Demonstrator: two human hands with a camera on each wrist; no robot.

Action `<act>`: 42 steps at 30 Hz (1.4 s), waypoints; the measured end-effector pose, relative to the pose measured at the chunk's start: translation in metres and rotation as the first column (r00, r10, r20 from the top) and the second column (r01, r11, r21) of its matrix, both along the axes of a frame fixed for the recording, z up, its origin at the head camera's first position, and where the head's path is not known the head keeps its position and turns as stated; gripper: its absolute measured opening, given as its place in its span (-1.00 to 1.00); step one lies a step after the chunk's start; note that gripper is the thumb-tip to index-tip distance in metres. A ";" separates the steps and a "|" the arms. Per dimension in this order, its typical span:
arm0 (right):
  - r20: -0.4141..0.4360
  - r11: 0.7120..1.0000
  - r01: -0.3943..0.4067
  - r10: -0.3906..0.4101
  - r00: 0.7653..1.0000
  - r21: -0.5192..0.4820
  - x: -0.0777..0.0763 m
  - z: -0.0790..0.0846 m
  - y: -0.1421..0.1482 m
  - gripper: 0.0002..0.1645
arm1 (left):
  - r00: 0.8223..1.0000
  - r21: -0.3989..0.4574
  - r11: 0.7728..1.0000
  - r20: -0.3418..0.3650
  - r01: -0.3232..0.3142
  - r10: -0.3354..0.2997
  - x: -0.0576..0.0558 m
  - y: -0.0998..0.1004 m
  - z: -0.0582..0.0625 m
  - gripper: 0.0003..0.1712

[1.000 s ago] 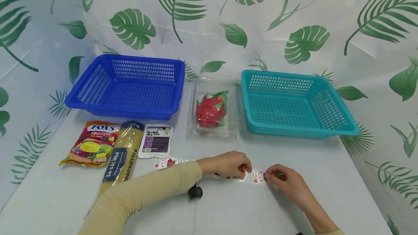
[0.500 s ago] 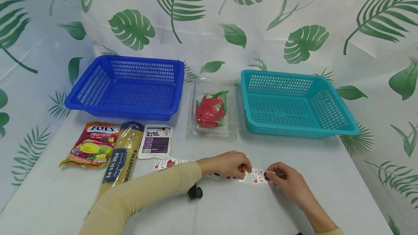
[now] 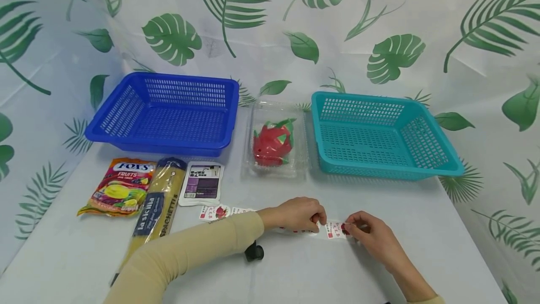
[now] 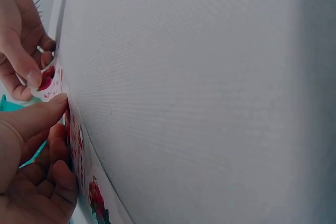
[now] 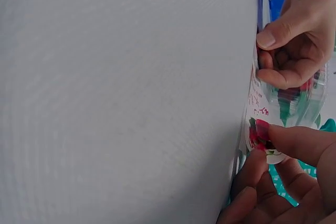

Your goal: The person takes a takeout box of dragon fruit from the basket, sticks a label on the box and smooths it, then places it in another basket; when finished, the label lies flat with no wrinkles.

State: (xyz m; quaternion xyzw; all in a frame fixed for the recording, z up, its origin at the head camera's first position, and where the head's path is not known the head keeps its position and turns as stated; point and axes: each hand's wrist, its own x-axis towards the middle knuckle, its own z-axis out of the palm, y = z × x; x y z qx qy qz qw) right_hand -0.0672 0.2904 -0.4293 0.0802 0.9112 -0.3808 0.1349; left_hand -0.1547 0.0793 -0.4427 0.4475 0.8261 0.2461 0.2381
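A strip of white stickers printed with red dragon fruit and red characters lies across the table, partly hidden under the left forearm. My left hand pinches the strip between thumb and curled fingers, as the left wrist view shows. Just to its right, my right hand pinches the right end of a sticker between thumb and index finger. In the right wrist view that dragon fruit sticker is tilted up from the table. Whether it is still joined to the backing is hard to tell.
Behind the hands sits a clear plastic box holding a red dragon fruit. A blue basket and a teal basket flank it. Candy bag, spaghetti pack and white-purple packet lie left.
Over the last second the left fingertips shift slightly on the strip, covering the red print that showed there. The right hand keeps its pinch almost in place.
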 end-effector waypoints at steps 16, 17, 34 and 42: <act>0.055 0.987 0.013 -0.004 0.998 -0.161 0.004 0.005 0.007 -0.66 | 1.000 -0.005 1.000 0.004 -0.004 0.004 0.000 0.000 0.000 -0.92; 0.057 0.985 0.018 -0.009 0.998 -0.171 0.004 0.006 0.009 -0.65 | 1.000 -0.006 1.000 0.006 -0.004 0.004 0.000 0.000 0.000 -0.92; -0.018 0.986 -0.079 0.077 0.997 -0.149 -0.006 0.014 0.011 -0.62 | 0.992 0.133 0.991 0.126 -0.006 -0.011 -0.004 -0.003 0.002 -0.78; -0.061 0.937 -0.300 0.294 0.954 -0.180 -0.030 0.040 0.012 -0.68 | 0.987 0.380 0.920 0.159 -0.092 0.033 -0.010 -0.006 0.015 -0.78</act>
